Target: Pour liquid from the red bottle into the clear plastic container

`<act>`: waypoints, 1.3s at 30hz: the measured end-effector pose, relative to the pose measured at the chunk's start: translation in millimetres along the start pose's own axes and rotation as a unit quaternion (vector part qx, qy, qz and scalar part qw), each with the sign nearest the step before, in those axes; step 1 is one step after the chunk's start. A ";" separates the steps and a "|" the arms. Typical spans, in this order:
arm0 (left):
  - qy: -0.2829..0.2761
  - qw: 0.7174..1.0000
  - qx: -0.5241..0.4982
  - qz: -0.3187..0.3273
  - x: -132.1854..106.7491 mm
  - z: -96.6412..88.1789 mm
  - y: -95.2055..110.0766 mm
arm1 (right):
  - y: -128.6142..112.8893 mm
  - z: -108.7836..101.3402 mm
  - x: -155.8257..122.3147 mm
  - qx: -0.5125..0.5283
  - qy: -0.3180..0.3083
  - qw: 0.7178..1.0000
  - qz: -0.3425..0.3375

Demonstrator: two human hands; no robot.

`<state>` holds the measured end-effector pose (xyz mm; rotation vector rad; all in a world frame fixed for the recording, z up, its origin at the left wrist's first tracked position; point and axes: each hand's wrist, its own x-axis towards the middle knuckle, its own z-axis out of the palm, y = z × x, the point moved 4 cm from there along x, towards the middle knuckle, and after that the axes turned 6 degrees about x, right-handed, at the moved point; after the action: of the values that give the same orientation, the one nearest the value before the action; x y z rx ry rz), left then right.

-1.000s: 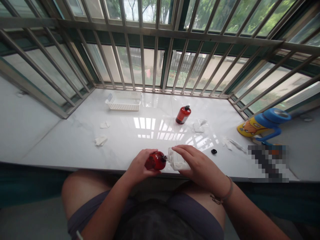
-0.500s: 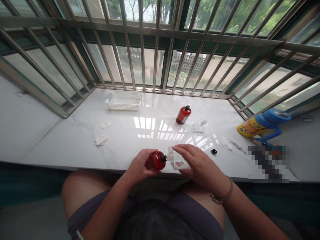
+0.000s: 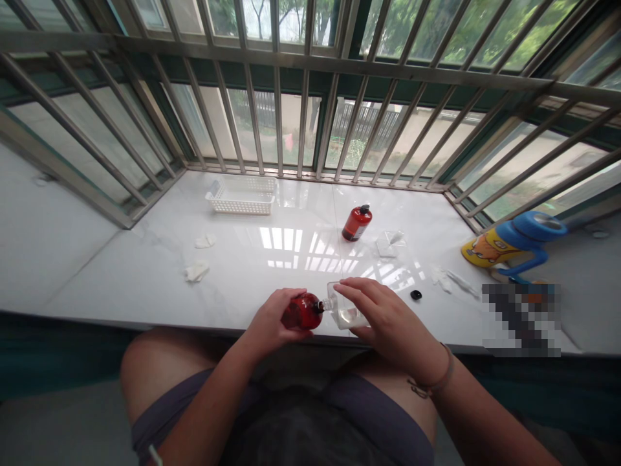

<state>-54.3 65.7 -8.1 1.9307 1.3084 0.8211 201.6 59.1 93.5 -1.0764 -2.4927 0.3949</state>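
My left hand is wrapped round a red bottle, which is tilted with its dark neck to the right. A clear square glass bottle lies tipped in my right hand, its neck meeting the red bottle's mouth. Some liquid shows low in the clear bottle. Both bottles are held over the front edge of the white counter. A small black cap lies to the right of my right hand.
A second red bottle with a black top stands farther back, beside a clear square dish. A white basket is at back left. Crumpled tissues lie at left. A yellow-and-blue flask stands at right, before window bars.
Both hands keep the bottles in nearly the same place, neck to mouth. The liquid visible in the clear bottle looks slightly different.
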 end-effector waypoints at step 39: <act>-0.010 1.000 -0.012 -0.005 1.1 0.5 -2.7 | -6.2 -6.3 1.6 -0.052 0.033 0.998 -0.031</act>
<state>-55.0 67.3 -10.5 1.9078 1.2902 0.8056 199.6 56.8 102.0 -1.0299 -2.5049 0.2104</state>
